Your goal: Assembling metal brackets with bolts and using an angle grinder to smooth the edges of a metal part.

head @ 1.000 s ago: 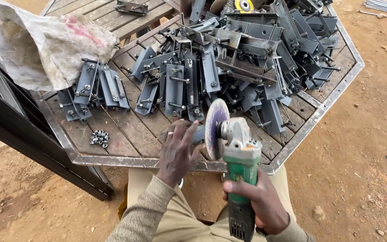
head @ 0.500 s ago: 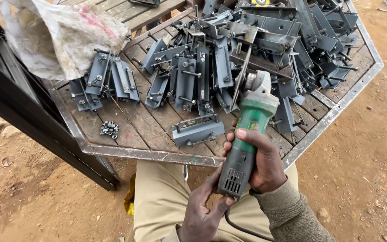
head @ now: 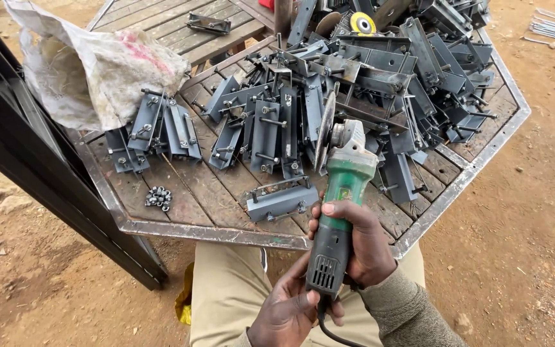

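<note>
- The right hand (head: 361, 247) is wrapped around the body of a green angle grinder (head: 338, 212), thumb lying across the top of the green casing, fingers closed tight round the far side
- The left hand (head: 290, 308) cups the grey rear end of the grinder from below, its fingers touching the vented tail where the black cable (head: 338, 334) comes out; both hands are clamped on the same tool, just beside each other
- The grinder points away from the person, its disc (head: 324, 128) standing on edge over the near part of the wooden table (head: 187, 193), beside the heap of brackets
- A single grey metal bracket (head: 282, 200) lies on the table just left of the grinder's body, apart from the disc
- Beyond the grinder a large heap of grey metal brackets (head: 380, 71) covers the far half of the table
- A smaller cluster of brackets (head: 158, 132) lies well left of the grinder, touching a crumpled white sack (head: 91, 71)
- A little pile of nuts (head: 158, 198) sits near the table's steel edge, left of the single bracket
- A yellow-centred disc (head: 362, 23) rests atop the heap, far beyond the grinder
- The person's tan trousers (head: 226, 295) show below the table edge
</note>
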